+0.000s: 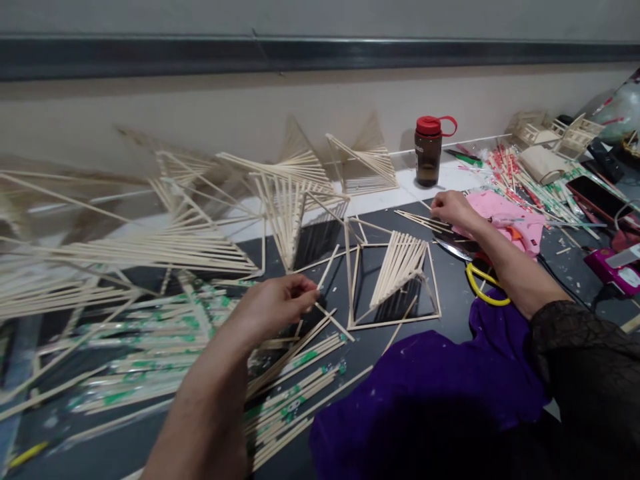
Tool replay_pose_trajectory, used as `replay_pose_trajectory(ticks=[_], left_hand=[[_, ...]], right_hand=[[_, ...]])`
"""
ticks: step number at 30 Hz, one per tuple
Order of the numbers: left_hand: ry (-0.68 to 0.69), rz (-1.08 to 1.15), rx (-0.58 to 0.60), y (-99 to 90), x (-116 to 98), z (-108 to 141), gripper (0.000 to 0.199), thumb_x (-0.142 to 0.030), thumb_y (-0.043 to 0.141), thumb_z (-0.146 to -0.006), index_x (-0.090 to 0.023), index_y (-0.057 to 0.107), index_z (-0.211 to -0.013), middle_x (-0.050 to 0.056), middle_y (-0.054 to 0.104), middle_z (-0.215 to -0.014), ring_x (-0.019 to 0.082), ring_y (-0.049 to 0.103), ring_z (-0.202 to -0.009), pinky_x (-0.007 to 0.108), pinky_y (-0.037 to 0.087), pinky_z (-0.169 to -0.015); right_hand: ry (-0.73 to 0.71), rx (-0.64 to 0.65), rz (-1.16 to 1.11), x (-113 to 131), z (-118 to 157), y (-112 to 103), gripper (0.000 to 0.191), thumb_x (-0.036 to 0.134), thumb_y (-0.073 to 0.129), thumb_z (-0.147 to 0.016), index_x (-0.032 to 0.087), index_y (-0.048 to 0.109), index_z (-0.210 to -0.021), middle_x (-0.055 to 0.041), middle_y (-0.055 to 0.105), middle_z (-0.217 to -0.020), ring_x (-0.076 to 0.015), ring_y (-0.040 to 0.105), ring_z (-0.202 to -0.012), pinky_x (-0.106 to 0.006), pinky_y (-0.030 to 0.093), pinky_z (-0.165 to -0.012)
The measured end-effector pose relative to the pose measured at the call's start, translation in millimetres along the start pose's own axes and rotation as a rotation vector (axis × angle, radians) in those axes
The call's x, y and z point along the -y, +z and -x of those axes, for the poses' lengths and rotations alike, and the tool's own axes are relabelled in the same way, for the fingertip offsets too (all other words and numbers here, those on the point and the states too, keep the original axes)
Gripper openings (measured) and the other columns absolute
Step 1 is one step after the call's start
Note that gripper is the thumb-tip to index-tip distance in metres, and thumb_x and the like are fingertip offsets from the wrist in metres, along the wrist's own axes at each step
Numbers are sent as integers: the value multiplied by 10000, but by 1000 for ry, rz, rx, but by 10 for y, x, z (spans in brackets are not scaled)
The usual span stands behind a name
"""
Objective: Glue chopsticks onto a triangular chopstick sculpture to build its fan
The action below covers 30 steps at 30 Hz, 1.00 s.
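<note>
Left hand (pixel 280 303) pinches a stick (pixel 328 267) while right hand (pixel 456 211), grip unclear, apparently sorts loose sticks (pixel 421 219), next calling for delicate picking.

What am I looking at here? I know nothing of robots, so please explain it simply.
There is no robot here: these are a person's bare hands. The single picture comes from a camera worn on the person's head, looking forward and down.

On the dark table stand frames built of thin sticks. Wrapped sticks lie to the left; scissors and a pink cloth lie to the right. A bottle stands near the wall.

The left hand pinches a stick. The right hand is beside loose sticks; its grip is unclear.
</note>
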<state>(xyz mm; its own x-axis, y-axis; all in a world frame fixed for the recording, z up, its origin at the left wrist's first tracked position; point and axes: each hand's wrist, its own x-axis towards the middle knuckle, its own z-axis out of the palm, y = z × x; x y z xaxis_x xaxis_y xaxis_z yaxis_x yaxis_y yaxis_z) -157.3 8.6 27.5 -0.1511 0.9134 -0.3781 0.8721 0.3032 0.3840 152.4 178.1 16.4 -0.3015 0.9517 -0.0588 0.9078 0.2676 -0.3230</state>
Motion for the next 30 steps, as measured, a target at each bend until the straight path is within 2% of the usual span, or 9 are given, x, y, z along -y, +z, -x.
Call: replay_pose_trajectory(ticks=[4, 6, 8, 10, 13, 17, 20, 26, 30], left_hand=[[9, -186, 69, 50, 36, -90, 271, -394, 469, -796, -187, 637, -844, 2, 674, -644, 178, 618, -607, 228, 387, -552], [36, -245, 37, 43, 32, -87, 237, -381, 515, -778, -198, 660, -812, 3, 684, -649, 184, 625, -629, 225, 381, -555], [116, -241, -66, 1, -8, -16, 225, -407, 560, -767, -221, 685, -784, -5, 700, -668, 187, 635, -650, 223, 383, -564], [218, -161, -242, -63, -98, 129, 261, -459, 557, -791, -247, 709, -797, -13, 713, -689, 182, 632, -637, 229, 391, -569], [190, 131, -390, -134, -314, 433, 230, -436, 612, -768, -233, 719, -792, -14, 702, -645, 154, 602, -563, 229, 419, -538], [285, 533, -310, -99, -607, 774, 251, -397, 657, -747, -192, 744, -861, 12, 699, -625, 123, 585, -514, 209, 431, -465], [323, 734, -223, -4, -720, 871, 302, -374, 669, -758, -170, 734, -972, 33, 714, -655, 132, 613, -528, 207, 450, -452], [374, 861, -105, 159, -783, 865, 153, -306, 691, -753, -187, 720, -844, -5, 690, -622, 106, 596, -478, 183, 430, -415], [325, 926, -174, 133, -786, 864, 109, -286, 690, -744, -177, 684, -741, -10, 658, -578, 80, 539, -432, 181, 433, -418]], right_hand=[[-25, 63, -771, 49, 60, -96, 204, 144, 558, -776, 127, 603, -974, 2, 630, -630, -108, 629, -581, -158, 393, -459], [-58, 113, -1083, 101, 101, -126, 196, 111, 584, -722, 136, 581, -916, 24, 602, -590, -93, 607, -524, -145, 356, -413], [-85, 160, -1223, 164, 149, -157, 122, 150, 607, -729, 138, 572, -845, 10, 622, -612, -89, 615, -518, -141, 355, -399], [-116, 197, -1270, 243, 219, -198, 118, 237, 621, -773, 138, 574, -817, -13, 650, -659, -92, 636, -541, -143, 375, -403], [-236, 224, -1272, 409, 404, -288, 215, 352, 633, -815, 144, 598, -862, -29, 683, -746, -94, 661, -597, -148, 415, -426], [-449, 235, -1279, 686, 768, -421, 257, 394, 662, -824, 156, 634, -914, -24, 690, -804, -94, 674, -667, -153, 475, -493], [-574, 264, -1276, 841, 976, -443, 244, 389, 673, -826, 156, 665, -901, -18, 683, -787, -102, 677, -701, -168, 510, -556], [-656, 372, -1229, 960, 1094, -303, 242, 387, 655, -839, 157, 680, -910, 17, 653, -702, -55, 599, -576, -140, 464, -501], [-654, 309, -1147, 903, 1100, -430, 163, 312, 647, -848, 154, 689, -847, 60, 539, -553, -25, 482, -459, -126, 367, -417]])
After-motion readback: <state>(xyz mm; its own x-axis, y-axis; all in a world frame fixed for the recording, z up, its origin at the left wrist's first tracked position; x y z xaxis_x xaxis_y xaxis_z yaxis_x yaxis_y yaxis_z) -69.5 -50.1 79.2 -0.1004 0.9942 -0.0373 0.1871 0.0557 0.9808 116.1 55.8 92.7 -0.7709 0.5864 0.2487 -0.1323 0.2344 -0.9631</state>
